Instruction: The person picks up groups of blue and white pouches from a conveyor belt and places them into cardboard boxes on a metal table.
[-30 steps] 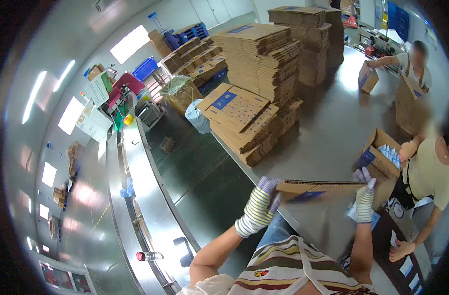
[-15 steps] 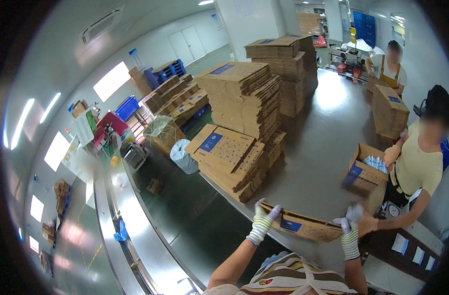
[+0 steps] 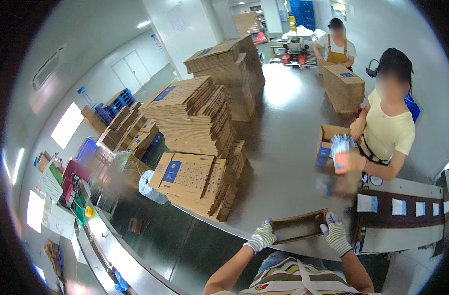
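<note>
Matt brown corrugated cardboard formed the flattened box point(image 3: 299, 226) and the stacked cartons point(image 3: 195, 118); striped knitted cloth gloves covered the left hand point(image 3: 262, 237) and right hand point(image 3: 335, 237); the floor point(image 3: 288, 147) appeared smooth, glossy grey.

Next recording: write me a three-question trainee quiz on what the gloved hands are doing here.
1. True or false: the left hand and the right hand grip opposite ends of one cardboard box.
2. What covers both hands? A) striped gloves B) nothing C) black mitts
3. Fill in: the person in the yellow shirt holds packets over an open ____.

Key: 1 true; 2 A; 3 carton
</note>
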The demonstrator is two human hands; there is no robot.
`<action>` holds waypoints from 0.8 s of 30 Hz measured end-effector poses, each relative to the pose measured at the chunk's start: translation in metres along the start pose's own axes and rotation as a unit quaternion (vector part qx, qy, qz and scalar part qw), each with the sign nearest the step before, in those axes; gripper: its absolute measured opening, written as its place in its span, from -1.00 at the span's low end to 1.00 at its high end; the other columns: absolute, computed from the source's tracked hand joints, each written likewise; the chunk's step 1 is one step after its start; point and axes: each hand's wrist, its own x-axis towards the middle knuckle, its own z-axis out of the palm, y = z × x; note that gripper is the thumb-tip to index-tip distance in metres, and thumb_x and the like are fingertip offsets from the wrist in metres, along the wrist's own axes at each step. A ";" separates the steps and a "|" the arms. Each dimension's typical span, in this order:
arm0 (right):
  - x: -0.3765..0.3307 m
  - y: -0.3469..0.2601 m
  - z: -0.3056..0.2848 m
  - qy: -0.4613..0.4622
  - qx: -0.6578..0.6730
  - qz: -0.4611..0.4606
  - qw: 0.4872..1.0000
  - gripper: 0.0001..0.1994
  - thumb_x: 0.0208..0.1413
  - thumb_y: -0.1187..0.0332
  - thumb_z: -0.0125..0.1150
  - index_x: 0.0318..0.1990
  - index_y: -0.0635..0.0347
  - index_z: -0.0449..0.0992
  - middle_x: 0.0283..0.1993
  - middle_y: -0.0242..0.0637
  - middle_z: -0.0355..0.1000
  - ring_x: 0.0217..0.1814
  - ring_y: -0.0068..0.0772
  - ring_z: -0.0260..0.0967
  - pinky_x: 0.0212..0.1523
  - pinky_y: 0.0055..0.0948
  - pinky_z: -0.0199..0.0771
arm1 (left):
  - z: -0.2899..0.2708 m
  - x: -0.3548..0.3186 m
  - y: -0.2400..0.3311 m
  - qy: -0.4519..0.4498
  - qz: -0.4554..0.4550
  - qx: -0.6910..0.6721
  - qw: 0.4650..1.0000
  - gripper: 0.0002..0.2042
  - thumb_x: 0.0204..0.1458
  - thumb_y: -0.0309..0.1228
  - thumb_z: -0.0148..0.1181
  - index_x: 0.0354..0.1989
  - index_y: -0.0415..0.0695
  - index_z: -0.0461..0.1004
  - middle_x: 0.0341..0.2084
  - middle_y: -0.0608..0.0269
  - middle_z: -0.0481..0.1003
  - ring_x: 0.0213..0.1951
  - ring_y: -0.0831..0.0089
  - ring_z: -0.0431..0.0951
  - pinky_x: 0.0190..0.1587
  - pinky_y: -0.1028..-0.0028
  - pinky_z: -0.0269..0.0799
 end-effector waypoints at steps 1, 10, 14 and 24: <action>-0.002 -0.004 -0.009 0.014 -0.094 -0.047 0.994 -0.48 0.09 0.06 -0.05 0.06 0.31 0.32 0.09 0.03 0.23 0.07 0.02 0.21 0.11 -0.10 0.16 | -0.007 -0.003 0.006 -0.008 -0.004 0.006 1.000 -0.18 -0.12 -0.19 0.17 0.24 -0.33 -0.13 0.14 -0.32 0.10 0.14 -0.08 0.22 0.16 0.26 0.18; 0.026 -0.015 -0.043 -0.135 -0.038 -0.057 0.988 -0.52 -0.01 -0.04 0.08 -0.18 0.24 0.49 -0.03 -0.05 0.36 0.00 -0.04 0.29 0.03 -0.18 0.26 | -0.027 -0.013 0.035 0.035 -0.019 0.154 0.987 -0.59 -0.04 -0.14 0.03 -0.17 -0.25 0.42 -0.20 -0.06 0.48 -0.20 0.09 0.54 -0.19 0.16 0.46; 0.021 -0.007 -0.021 -0.094 0.048 -0.037 0.994 -0.55 0.04 0.01 0.03 -0.10 0.19 0.46 -0.02 -0.07 0.37 0.02 -0.03 0.26 0.06 -0.13 0.23 | 0.007 -0.032 0.050 0.142 0.105 0.181 0.967 -0.60 -0.02 -0.04 0.00 -0.33 -0.18 0.48 -0.45 0.03 0.52 -0.32 0.12 0.56 -0.31 0.14 0.48; 0.056 -0.006 0.003 -0.035 -0.086 -0.136 0.986 -0.75 0.02 0.13 0.01 -0.42 0.07 0.52 -0.26 -0.35 0.44 -0.20 -0.25 0.28 -0.23 -0.21 0.32 | 0.007 0.030 0.073 0.021 0.094 0.261 0.960 -0.40 0.13 0.05 -0.35 -0.49 -0.14 0.58 -0.51 0.08 0.55 -0.37 0.22 0.56 -0.22 0.23 0.37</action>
